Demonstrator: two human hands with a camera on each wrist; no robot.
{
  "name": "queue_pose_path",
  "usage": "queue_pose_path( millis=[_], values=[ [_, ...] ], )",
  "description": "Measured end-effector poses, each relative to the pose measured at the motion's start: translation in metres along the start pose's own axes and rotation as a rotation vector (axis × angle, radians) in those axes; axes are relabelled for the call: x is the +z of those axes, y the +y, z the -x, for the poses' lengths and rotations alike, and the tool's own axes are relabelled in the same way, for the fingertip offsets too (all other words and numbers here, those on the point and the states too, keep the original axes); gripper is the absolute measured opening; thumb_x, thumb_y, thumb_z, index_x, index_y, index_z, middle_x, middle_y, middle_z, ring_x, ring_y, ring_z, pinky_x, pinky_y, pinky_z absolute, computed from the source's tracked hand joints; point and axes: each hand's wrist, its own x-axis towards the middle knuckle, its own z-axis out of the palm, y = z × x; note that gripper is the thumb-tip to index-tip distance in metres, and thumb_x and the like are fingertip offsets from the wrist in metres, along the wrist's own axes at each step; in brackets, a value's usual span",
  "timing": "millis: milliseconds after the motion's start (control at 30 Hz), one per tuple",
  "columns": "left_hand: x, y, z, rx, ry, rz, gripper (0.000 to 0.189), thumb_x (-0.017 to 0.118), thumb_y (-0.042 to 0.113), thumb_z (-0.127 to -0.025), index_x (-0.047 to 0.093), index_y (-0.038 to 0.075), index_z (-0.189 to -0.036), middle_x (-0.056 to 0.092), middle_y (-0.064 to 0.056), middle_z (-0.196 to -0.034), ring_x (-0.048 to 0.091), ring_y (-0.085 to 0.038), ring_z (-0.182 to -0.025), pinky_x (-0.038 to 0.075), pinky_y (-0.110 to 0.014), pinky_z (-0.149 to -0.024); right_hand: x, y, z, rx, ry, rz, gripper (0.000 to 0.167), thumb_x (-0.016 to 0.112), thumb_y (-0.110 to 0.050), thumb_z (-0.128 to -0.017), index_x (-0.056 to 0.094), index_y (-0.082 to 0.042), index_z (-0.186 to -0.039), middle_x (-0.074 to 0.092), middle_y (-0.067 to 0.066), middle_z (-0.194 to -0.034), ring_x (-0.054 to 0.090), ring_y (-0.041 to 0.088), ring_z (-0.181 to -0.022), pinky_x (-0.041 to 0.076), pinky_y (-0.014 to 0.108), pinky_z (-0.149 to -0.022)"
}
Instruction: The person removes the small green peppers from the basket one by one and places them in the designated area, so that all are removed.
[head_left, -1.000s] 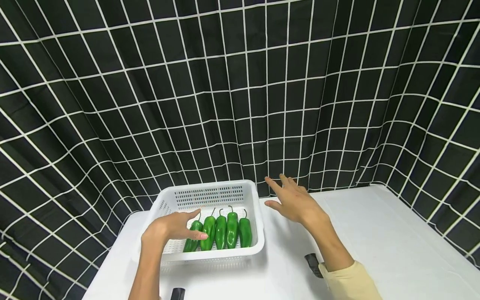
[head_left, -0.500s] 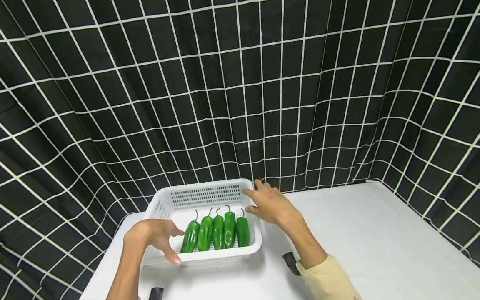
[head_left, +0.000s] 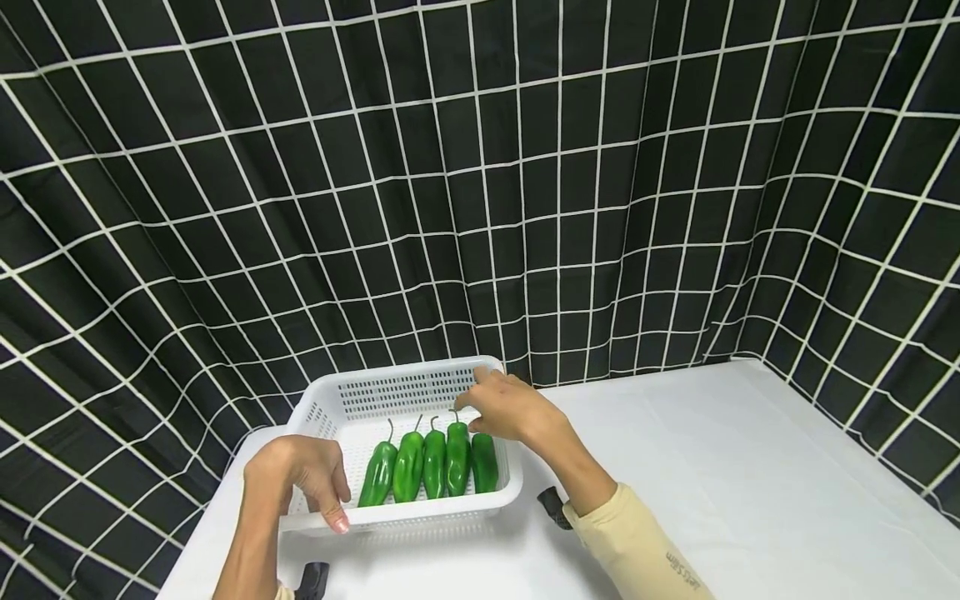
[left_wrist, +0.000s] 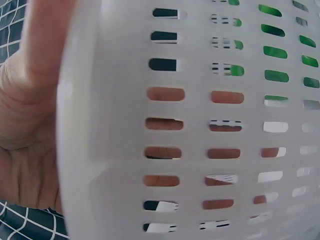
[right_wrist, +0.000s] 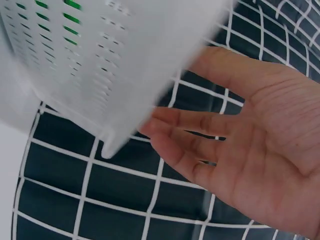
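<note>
A white slotted plastic basket (head_left: 360, 518) stands on the table, with a row of several green chili peppers (head_left: 408, 467) lying in it, stems toward the back. At its front-left corner is my left hand (head_left: 296, 471), thumb reaching over the front rim and fingers lowered inside; the left wrist view shows those fingers through the wall's slots. Across the right rim extends my right hand (head_left: 510, 406), fingertips over the back-right part of the basket, above the rightmost peppers. In the right wrist view, its fingers look loosely extended beside the rim, without a visible grip.
A white cloth covers the table (head_left: 675, 450). Behind and at both sides hangs a black curtain (head_left: 570, 208) with a white grid, close to the basket's back rim. Black wrist devices (head_left: 555, 507) sit below the forearms.
My right hand has moved left and down, from beside the basket to over its right side. My left hand has drawn back left, away from the peppers, toward the front-left corner.
</note>
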Motion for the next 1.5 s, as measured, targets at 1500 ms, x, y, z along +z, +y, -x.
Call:
queue_pose_path(
  millis=[1500],
  values=[
    [0.002, -0.016, -0.001, 0.141, -0.038, 0.075, 0.034, 0.096, 0.012, -0.069, 0.084, 0.006, -0.1, 0.082, -0.011, -0.105, 0.074, -0.025, -0.102, 0.063, -0.066, -0.079, 0.052, -0.045, -0.001, 0.1, -0.259, 0.321, 0.013, 0.078, -0.028, -0.088, 0.082, -0.017, -0.094, 0.081, 0.0, -0.095, 0.072, 0.013, -0.089, 0.055, 0.035, -0.106]
  ],
)
